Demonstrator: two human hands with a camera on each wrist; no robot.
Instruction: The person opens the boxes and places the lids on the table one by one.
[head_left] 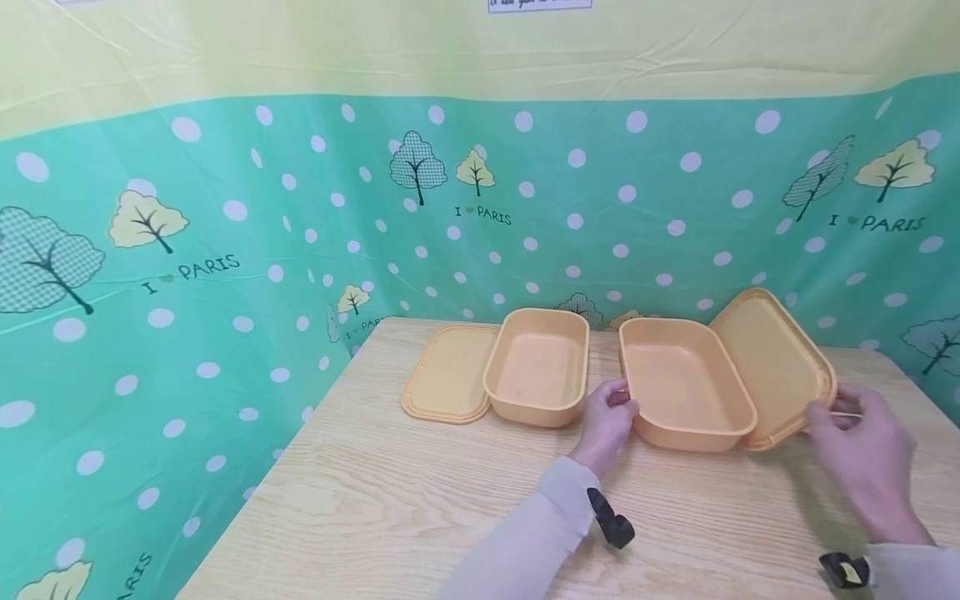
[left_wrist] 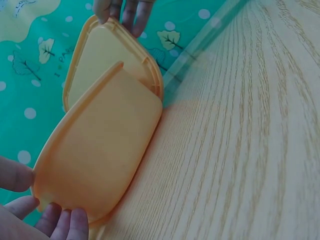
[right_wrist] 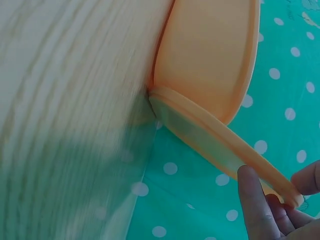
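On the right of the table stands a rectangular orange-beige plastic food container (head_left: pixel 686 379) with rounded corners, its inside bare. My left hand (head_left: pixel 606 425) holds its left side, thumb at the rim and the other fingers against the outer wall (left_wrist: pixel 100 145). A matching lid (head_left: pixel 780 362) stands tilted against the container's right side, its lower edge down by the tabletop. The lid's raised outer edge is pinched by my right hand (head_left: pixel 870 454), thumb on one face and fingers on the other, as the right wrist view shows.
A second, similar container (head_left: pixel 540 362) sits left of my left hand. Its flat lid (head_left: pixel 450 375) lies on the wooden table (head_left: pixel 390 500) just left of it. Behind the table hangs a green dotted curtain (head_left: pixel 480 250) printed with trees.
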